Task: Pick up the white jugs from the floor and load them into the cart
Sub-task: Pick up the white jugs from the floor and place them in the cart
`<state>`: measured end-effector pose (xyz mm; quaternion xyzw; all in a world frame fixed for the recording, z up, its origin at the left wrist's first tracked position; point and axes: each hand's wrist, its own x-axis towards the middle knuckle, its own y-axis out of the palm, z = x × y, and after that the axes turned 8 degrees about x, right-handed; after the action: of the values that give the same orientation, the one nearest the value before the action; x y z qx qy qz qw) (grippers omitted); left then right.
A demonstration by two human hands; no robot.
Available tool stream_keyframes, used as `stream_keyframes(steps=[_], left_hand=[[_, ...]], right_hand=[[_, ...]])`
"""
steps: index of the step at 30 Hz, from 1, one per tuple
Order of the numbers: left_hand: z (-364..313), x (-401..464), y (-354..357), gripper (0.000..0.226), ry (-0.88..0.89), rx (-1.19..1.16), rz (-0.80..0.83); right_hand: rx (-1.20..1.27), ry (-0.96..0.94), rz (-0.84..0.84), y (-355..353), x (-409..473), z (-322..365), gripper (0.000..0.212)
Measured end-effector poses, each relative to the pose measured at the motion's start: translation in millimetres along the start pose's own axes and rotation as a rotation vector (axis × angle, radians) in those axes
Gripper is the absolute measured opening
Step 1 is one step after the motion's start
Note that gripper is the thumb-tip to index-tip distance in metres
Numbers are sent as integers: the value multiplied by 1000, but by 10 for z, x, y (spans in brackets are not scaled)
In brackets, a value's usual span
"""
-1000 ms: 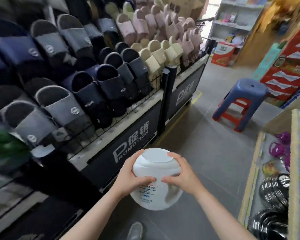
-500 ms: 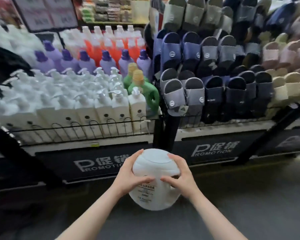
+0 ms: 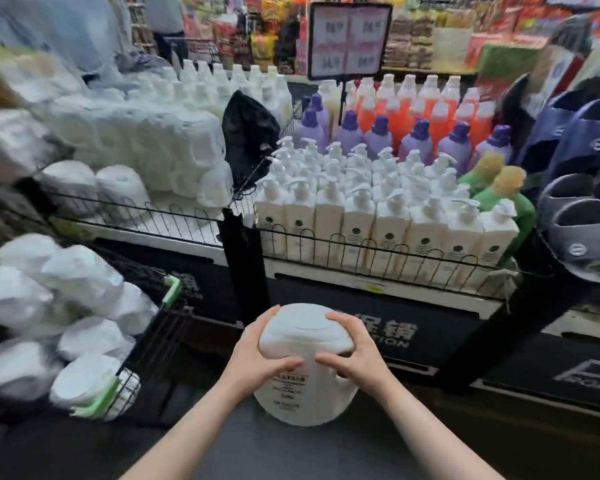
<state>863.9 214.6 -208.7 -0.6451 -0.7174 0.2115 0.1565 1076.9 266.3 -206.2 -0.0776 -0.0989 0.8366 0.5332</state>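
Observation:
A white jug (image 3: 303, 389) with small printed text on its side is held in front of me, low in the middle of the view. My left hand (image 3: 255, 356) grips its left side and my right hand (image 3: 355, 353) grips its right side. To the left stands a black wire cart (image 3: 153, 344) with green trim, piled with several white jugs (image 3: 80, 289). The held jug is to the right of the cart and apart from it.
A promotion stand (image 3: 378, 296) with a wire rail runs across ahead, holding white pump bottles (image 3: 371, 216), purple and orange bottles (image 3: 426, 123), green bottles and wrapped white packs (image 3: 146, 143). Slippers (image 3: 582, 209) hang at the right. A person (image 3: 167, 26) stands far back left.
My view has swung left: the slipper racks slid off to the right, and the bottle stand and the loaded cart came into sight. Both hands keep the same grip on the jug.

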Motion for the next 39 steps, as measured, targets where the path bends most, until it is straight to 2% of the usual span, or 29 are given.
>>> stream_keyframes(steps=[6, 14, 20, 23, 27, 33, 39], left_hand=[[538, 93, -980, 101, -68, -8, -118], [1095, 368, -2001, 87, -144, 14, -240], [1478, 491, -2709, 91, -206, 12, -288], [1763, 553, -3046, 96, -201, 34, -262], [2227, 603, -3529, 93, -166, 35, -191], [2994, 609, -4350, 93, -96, 79, -1], [3414, 593, -4945, 100, -29, 111, 150]], right_hand=[[-12, -39, 129, 935, 736, 312, 69], [24, -90, 241, 1975, 1674, 538, 74], [-1, -70, 334, 2674, 2173, 756, 77], [-5, -25, 354, 3031, 2347, 799, 80], [-36, 4, 344, 3616, 2505, 804, 73], [-74, 63, 198, 4648, 2456, 866, 72], [-39, 111, 71, 5373, 2324, 1009, 73]])
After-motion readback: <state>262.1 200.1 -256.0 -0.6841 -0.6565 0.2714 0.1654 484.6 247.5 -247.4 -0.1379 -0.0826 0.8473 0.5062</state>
